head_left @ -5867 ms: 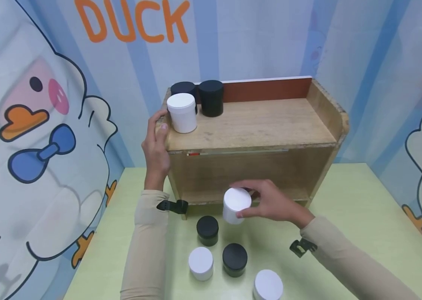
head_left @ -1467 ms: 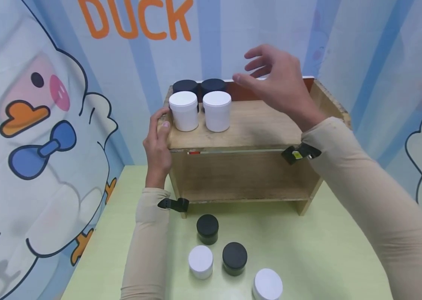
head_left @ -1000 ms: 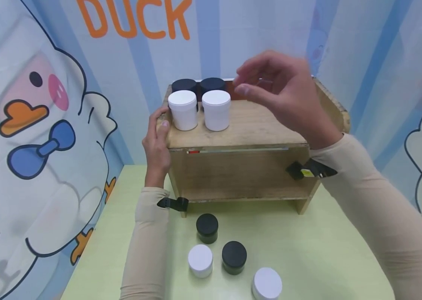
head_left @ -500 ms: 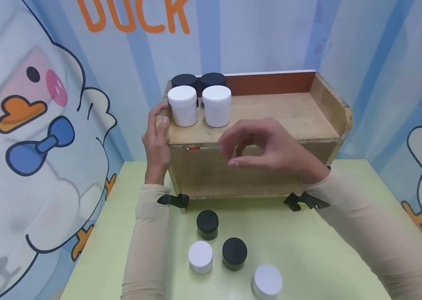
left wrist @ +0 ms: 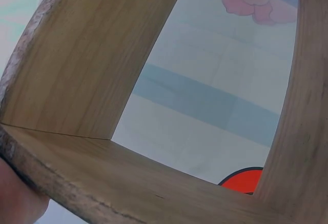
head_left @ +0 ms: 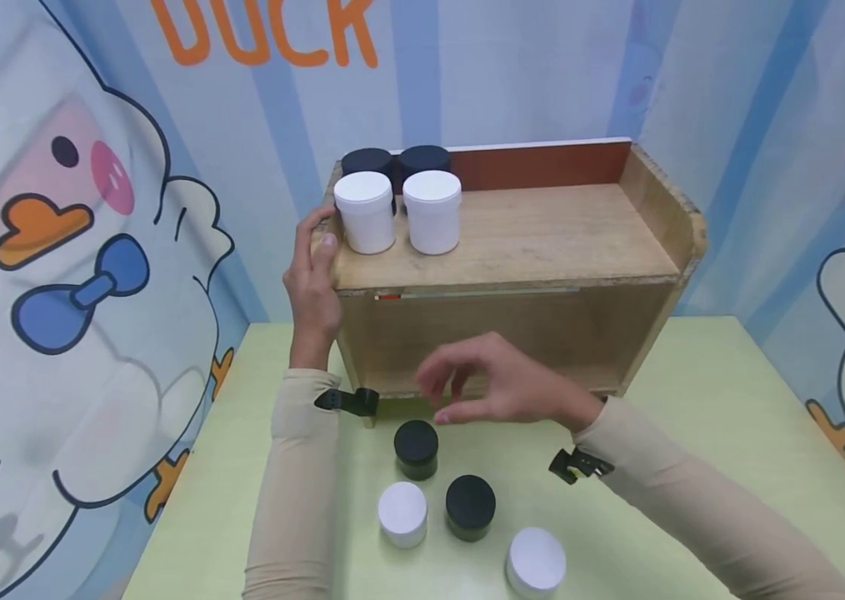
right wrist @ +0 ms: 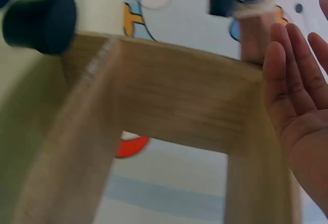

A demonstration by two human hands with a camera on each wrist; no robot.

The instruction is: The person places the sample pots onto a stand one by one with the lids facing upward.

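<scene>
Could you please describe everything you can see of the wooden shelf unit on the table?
The wooden shelf unit is light, worn, rough-edged wood with a reddish back rail, raised sides and an open lower compartment. It stands upright at the back of the green table. Two white jars and two black jars sit at its top left. The left hand grips its front left corner.

Green table (head_left: 692,400): wooden shelf (head_left: 542,242), four jars (head_left: 416,448).

Two black jars (head_left: 368,160) sit half hidden, seemingly behind white jars (head_left: 365,212).
</scene>
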